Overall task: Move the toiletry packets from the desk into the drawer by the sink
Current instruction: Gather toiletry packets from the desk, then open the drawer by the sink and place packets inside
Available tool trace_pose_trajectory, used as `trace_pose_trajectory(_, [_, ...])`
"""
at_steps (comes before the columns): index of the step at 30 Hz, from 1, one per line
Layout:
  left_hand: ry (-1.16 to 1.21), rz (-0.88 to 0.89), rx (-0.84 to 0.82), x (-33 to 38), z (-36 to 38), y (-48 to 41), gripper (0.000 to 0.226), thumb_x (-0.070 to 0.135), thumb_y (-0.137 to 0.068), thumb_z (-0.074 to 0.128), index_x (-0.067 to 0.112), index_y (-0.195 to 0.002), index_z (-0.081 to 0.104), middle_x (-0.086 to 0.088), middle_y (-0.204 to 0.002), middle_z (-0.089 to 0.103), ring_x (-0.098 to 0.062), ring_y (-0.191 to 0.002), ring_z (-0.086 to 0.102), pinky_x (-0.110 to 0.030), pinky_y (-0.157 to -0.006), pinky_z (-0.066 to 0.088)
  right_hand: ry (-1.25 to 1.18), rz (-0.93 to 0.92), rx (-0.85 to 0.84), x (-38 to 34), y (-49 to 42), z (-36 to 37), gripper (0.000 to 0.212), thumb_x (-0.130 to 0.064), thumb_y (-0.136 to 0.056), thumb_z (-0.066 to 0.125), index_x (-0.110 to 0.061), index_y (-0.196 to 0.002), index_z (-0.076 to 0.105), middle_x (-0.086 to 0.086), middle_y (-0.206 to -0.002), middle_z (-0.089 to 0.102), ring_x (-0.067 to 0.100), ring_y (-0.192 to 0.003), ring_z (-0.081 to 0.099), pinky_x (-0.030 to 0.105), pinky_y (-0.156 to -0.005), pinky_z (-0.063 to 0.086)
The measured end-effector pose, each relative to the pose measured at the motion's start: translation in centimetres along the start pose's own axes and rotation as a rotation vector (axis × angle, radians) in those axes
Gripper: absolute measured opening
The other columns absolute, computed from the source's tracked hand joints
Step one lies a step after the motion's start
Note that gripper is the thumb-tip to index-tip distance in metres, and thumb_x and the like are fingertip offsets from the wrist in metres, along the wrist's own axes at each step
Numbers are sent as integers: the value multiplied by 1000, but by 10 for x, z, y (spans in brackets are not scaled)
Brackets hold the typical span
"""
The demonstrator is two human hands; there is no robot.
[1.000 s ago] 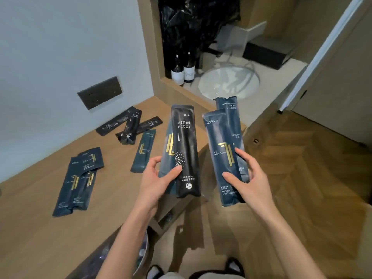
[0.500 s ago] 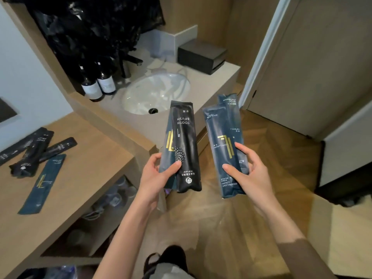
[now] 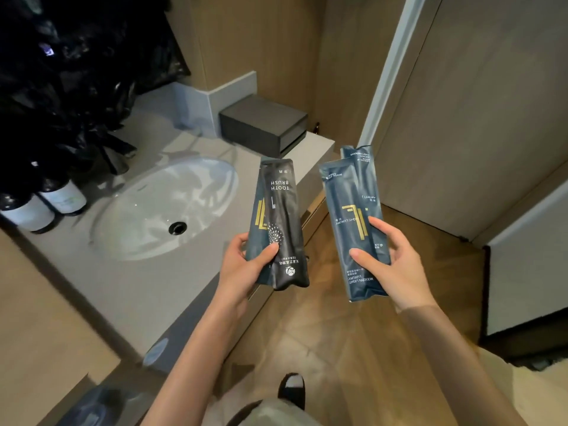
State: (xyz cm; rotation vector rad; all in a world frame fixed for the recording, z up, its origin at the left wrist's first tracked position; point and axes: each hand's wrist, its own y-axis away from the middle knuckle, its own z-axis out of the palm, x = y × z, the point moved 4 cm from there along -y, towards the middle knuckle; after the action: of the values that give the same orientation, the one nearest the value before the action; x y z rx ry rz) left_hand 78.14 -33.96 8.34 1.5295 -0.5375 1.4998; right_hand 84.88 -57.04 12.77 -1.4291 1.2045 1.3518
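Observation:
My left hand (image 3: 242,265) grips a black packet marked TOOTH BRUSH (image 3: 284,229) with a dark blue, gold-marked packet (image 3: 256,222) stacked behind it. In my right hand (image 3: 396,265) are two dark blue packets (image 3: 347,219), one overlapping the other, held upright. Both hands hover over the front right corner of the grey sink counter (image 3: 172,290). A drawer front (image 3: 313,215) shows under the counter edge, between the two bundles, mostly hidden by them. The desk's wooden top (image 3: 37,333) is only a bare corner at lower left.
A white oval basin (image 3: 159,210) is sunk in the counter. Two dark bottles with white labels (image 3: 46,204) stand at its left under black plastic bags. A dark grey box (image 3: 264,124) sits at the counter's back right. A door (image 3: 476,103) and wood floor lie to the right.
The view has swung right and closer to the sink; the desk with its remaining packets has left the frame. Both hands keep the same hold on their packets.

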Motion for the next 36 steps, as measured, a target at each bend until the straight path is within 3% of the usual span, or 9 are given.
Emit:
trace_pose_trajectory(3, [31,33,41,22,31,-54,38,13,-76,76,18,-107,54,0,-96,69,-4,-68,69,-20,-57,53,34,-17,-5,-12,-67,-14,57,-14,-75,79,-42,-117,52,-6,-121,62,10,-101,66,23,-72,59])
trace_pose_trajectory(8, [42,41,125,49,64,-128,37,15,-76,77,19,-105,54,0,-99,69,-17,-86,69,-36,-74,56,35,-11,-58,-18,-166,-20,59,-15,-75,79,-39,-121,52,-6,-125,59,12,-104,64,25,-73,59])
trace_pose_trajectory(13, [46,81,251,65,86,-198,33,13,-78,76,21,-100,53,0,-100,68,-15,-86,67,-30,-72,54,3,5,-188,-19,-266,-12,61,-18,-76,78,-38,-126,51,-9,-124,57,9,-102,64,20,-65,57])
trace_pose_trajectory(17, [41,95,388,69,106,-253,41,13,-78,76,16,-110,51,-3,-106,66,-19,-92,66,-33,-82,53,43,-33,-323,-19,-351,1,58,-17,-77,78,-38,-123,51,-8,-125,56,8,-104,62,19,-68,57])
trace_pose_trajectory(21, [25,103,518,78,131,-299,42,15,-79,75,15,-113,50,1,-105,63,-9,-86,61,-20,-69,46,80,-27,-483,-19,-429,14,56,-16,-78,78,-34,-123,51,-5,-126,58,9,-102,64,25,-73,57])
trace_pose_trajectory(27, [-8,5,648,87,144,-355,35,15,-81,73,19,-106,49,1,-101,61,-5,-78,57,-22,-59,40,188,-17,-673,-18,-524,52,54,-20,-79,78,-31,-123,50,-1,-129,56,15,-109,60,26,-80,56])
trace_pose_trajectory(32, [-52,-68,678,92,128,-393,43,15,-78,76,18,-113,51,-7,-105,66,-15,-81,62,-25,-62,45,216,-2,-722,-7,-575,101,52,-24,-77,79,-33,-119,49,-2,-132,53,20,-121,53,45,-99,49])
trace_pose_trajectory(36, [-118,-99,655,102,115,-421,45,13,-80,74,15,-117,49,-8,-106,64,-15,-82,60,-24,-63,45,194,44,-707,4,-597,139,53,-25,-76,79,-31,-119,48,1,-131,53,23,-120,54,46,-100,48])
